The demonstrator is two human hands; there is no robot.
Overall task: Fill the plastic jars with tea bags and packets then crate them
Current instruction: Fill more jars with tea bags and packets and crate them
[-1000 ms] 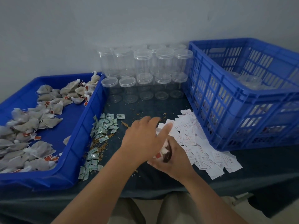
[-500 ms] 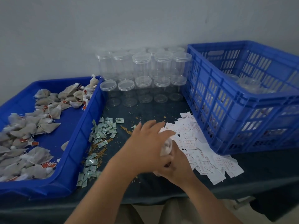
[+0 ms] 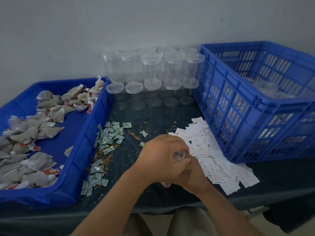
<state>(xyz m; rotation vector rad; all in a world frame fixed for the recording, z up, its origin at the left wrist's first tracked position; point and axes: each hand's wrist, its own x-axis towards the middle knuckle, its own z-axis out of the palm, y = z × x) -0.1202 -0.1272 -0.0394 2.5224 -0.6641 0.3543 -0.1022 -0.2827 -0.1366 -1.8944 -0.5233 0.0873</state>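
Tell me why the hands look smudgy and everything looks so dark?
Head view: the left hand and right hand smear from motion around the jar; head view: the light is dim and flat; the wide lens bows the blue crate.

Left hand (image 3: 162, 157) and right hand (image 3: 194, 176) bare; forearms (image 3: 109, 206) bare to frame edge; pale khaki trousers (image 3: 187, 223) below bench (image 3: 170, 198) edge.

Left hand (image 3: 160, 156) and right hand (image 3: 194, 176) clasp a clear jar (image 3: 179, 154).
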